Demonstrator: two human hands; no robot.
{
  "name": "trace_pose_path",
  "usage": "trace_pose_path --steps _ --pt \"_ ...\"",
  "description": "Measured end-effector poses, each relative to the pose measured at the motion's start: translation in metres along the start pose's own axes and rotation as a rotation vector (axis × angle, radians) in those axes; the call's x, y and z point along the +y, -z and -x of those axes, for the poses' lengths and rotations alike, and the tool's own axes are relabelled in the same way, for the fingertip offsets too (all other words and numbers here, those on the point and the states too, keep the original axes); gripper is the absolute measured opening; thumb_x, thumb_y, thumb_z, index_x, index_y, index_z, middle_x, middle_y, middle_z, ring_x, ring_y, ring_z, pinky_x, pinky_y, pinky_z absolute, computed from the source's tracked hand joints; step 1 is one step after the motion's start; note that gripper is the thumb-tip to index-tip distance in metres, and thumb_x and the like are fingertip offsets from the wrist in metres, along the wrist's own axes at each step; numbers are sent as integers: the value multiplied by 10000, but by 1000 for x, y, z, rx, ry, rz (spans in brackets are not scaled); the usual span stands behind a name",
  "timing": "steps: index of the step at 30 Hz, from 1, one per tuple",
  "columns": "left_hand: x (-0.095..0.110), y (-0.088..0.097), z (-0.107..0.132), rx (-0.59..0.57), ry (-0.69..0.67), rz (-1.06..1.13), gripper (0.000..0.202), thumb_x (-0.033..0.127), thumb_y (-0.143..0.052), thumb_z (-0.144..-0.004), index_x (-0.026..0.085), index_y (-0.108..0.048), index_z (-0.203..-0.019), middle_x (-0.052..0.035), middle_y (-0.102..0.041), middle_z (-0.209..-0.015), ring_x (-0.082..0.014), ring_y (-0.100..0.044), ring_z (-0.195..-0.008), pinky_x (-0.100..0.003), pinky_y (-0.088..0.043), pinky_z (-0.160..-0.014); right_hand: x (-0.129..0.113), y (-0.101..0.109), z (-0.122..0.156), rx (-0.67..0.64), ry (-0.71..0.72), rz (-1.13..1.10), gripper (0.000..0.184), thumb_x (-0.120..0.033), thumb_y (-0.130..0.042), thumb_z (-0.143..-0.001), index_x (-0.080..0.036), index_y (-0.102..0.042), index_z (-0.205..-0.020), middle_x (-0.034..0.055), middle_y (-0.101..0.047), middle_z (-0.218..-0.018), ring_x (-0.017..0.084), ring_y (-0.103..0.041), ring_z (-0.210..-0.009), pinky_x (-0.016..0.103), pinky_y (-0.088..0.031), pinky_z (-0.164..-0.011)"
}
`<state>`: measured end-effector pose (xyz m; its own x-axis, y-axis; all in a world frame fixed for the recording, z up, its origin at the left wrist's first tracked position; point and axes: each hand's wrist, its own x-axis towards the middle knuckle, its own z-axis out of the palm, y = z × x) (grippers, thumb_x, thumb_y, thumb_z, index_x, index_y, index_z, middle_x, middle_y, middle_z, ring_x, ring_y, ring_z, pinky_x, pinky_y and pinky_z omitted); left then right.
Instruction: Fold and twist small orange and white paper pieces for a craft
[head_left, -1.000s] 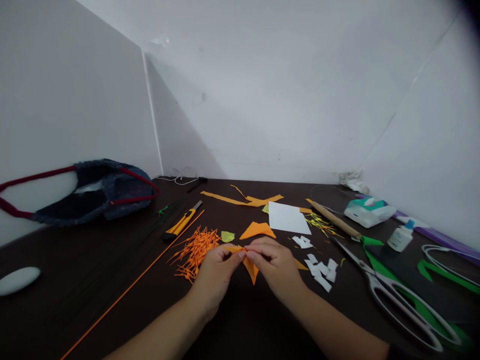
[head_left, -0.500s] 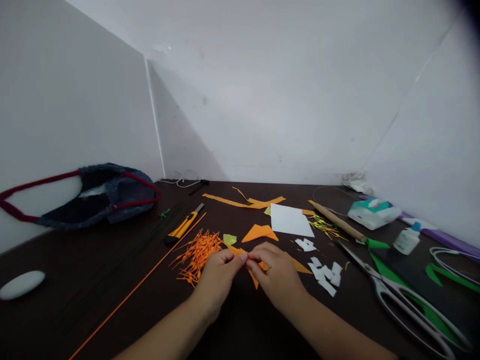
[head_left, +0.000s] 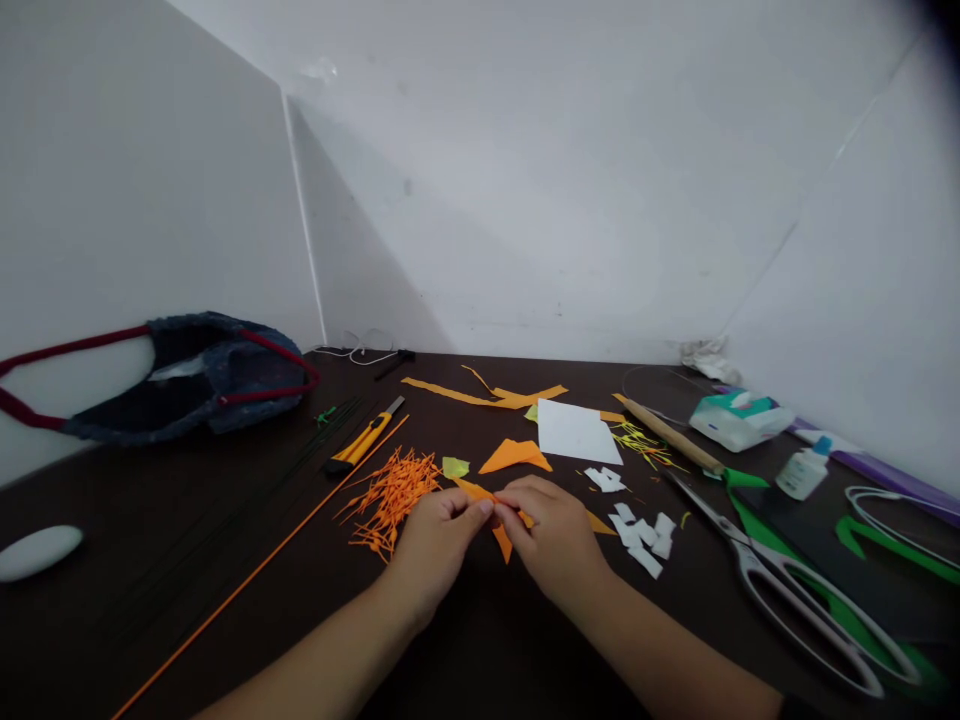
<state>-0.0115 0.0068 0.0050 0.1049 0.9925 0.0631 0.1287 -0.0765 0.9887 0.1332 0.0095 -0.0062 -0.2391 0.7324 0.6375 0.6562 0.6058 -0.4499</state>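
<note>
My left hand point(head_left: 431, 545) is closed, its thumb and forefinger pinching a piece of orange crepe paper point(head_left: 471, 489). My right hand point(head_left: 559, 530) pinches the same paper close beside the left thumb, so the fingertips of both hands almost meet. A pointed orange end of paper hangs below the fingers; whether it belongs to the held piece is hidden. Just left of my left hand lies a heap of thin orange twisted paper strands point(head_left: 397, 490). Beyond the hands are a folded orange paper piece point(head_left: 516, 456) and a small yellow-green scrap point(head_left: 455, 467).
A yellow cutter knife point(head_left: 365, 437) and a long orange stick point(head_left: 259, 567) lie left. White paper point(head_left: 577, 432), white scraps point(head_left: 645, 540), scissors point(head_left: 750, 550), a wooden stick point(head_left: 671, 436), a glue bottle point(head_left: 804, 470) and a tissue pack point(head_left: 739, 420) lie right. A dark bag point(head_left: 187, 390) stands far left.
The camera view has shifted slightly, so the table things sit a little higher and further left. Both hands stay pinched on the orange paper, with only small finger movement.
</note>
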Motion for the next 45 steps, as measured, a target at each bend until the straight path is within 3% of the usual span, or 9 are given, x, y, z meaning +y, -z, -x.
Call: trace_pose_path --steps 6,14,22,26,36,41,45 --pt "-4 0 -2 4 -16 -60 251 342 -557 -706 160 -586 -535 36 -502 -507 -126 -433 -519 -234 -318 -520 -3 -1 -2 3 -92 -49 106 -111 -542 -713 -183 -570 -641 8 -569 -659 143 -535 -648 265 -433 -598" --pt "2 1 2 -132 21 25 195 303 -576 -712 119 -639 -721 -29 -633 -689 -171 -546 -677 -261 -383 -634 -4 2 -6 -20 -212 -157 120 -64 -564 -633 -175 -539 -594 -15 -535 -615 114 -523 -571 224 -408 -527" --pt "-2 1 1 -64 32 70 212 326 -575 -725 137 -630 -644 10 -604 -607 -137 -512 -602 -237 -372 -595 -2 1 -4 41 -41 -100 115 -142 -591 -707 -181 -556 -604 2 -540 -640 131 -513 -626 251 -422 -573" --pt "0 2 0 -39 14 94 214 317 -559 -739 140 -646 -657 -2 -642 -645 -151 -544 -652 -246 -391 -648 -1 1 -1 42 81 -98 101 -134 -534 -760 -193 -610 -728 25 -583 -741 144 -529 -712 280 -443 -655" --pt "5 1 1 -58 -9 107 143 241 -562 -739 167 -684 -729 2 -680 -697 -164 -582 -727 -247 -412 -720 -3 2 -3 85 -15 -197 147 -138 -535 -750 -208 -655 -796 34 -604 -788 148 -571 -723 283 -487 -654" --pt "2 -3 4 -139 20 299 139 190 -559 -736 171 -672 -815 -14 -679 -781 -160 -573 -806 -255 -399 -782 -2 0 -1 183 102 -51 184 -121 -504 -758 -193 -651 -841 52 -609 -794 168 -563 -750 308 -483 -670" --pt "-3 -2 2 -145 54 294 110 224 -576 -723 142 -649 -725 -32 -650 -715 -162 -565 -722 -269 -406 -711 0 2 0 197 188 27 161 -107 -488 -756 -179 -625 -802 62 -617 -784 184 -555 -766 333 -466 -693"
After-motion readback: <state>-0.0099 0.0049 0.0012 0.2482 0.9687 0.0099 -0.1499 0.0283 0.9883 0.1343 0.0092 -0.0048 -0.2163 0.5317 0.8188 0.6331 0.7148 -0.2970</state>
